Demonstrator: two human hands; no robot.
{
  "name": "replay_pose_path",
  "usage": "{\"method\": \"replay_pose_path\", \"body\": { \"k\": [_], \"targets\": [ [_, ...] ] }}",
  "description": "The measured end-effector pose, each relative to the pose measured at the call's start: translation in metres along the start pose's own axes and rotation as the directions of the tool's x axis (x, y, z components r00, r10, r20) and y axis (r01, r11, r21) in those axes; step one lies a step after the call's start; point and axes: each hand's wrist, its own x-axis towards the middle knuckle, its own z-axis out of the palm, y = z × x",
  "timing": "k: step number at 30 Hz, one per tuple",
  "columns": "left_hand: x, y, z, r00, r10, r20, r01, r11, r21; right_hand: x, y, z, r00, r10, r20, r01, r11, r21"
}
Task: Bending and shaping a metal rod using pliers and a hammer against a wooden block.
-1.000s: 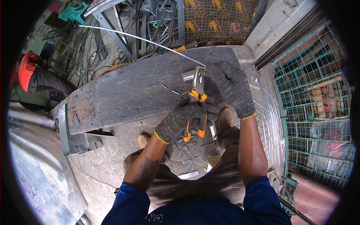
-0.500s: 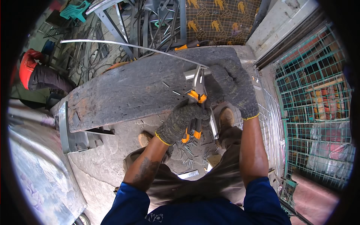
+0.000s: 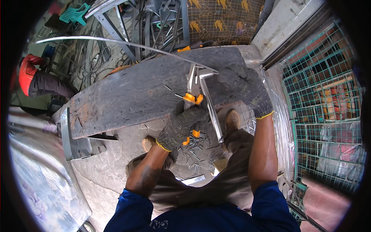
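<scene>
My left hand [image 3: 184, 124], in a dark knit glove, grips the orange handles of a pair of pliers [image 3: 192, 89] whose steel jaws point up onto a weathered wooden bench [image 3: 131, 96]. My right hand [image 3: 243, 86], also gloved, presses on a metal angle bar [image 3: 210, 104] at the bench's right end. A long thin wire [image 3: 112, 40] curves from the far left across to the plier jaws beside the bar. Short cut wire pieces [image 3: 170, 89] lie on the bench near the jaws.
Several cut wire pieces [image 3: 193, 154] litter the concrete floor between my feet. A green wire mesh panel [image 3: 324, 116] stands at right. Metal frames and rods [image 3: 154, 23] pile behind the bench. A person in red [image 3: 34, 77] crouches at far left.
The long wire's free end has swung higher and further left. My right hand has shifted right along the bar, and the pliers have moved up toward the wire's end.
</scene>
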Motion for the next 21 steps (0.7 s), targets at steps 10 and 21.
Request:
{"method": "replay_pose_path", "body": {
  "k": [10,21],
  "targets": [
    [0.016,-0.005,0.002,0.939,0.282,-0.197,-0.206,0.920,0.333,-0.003,0.003,0.001,0.973,0.211,0.095,-0.229,0.935,0.270],
    [0.019,0.011,-0.017,0.840,0.540,-0.052,-0.261,0.486,0.834,0.009,-0.013,0.009,0.942,0.319,0.103,-0.334,0.868,0.368]
  ]
}}
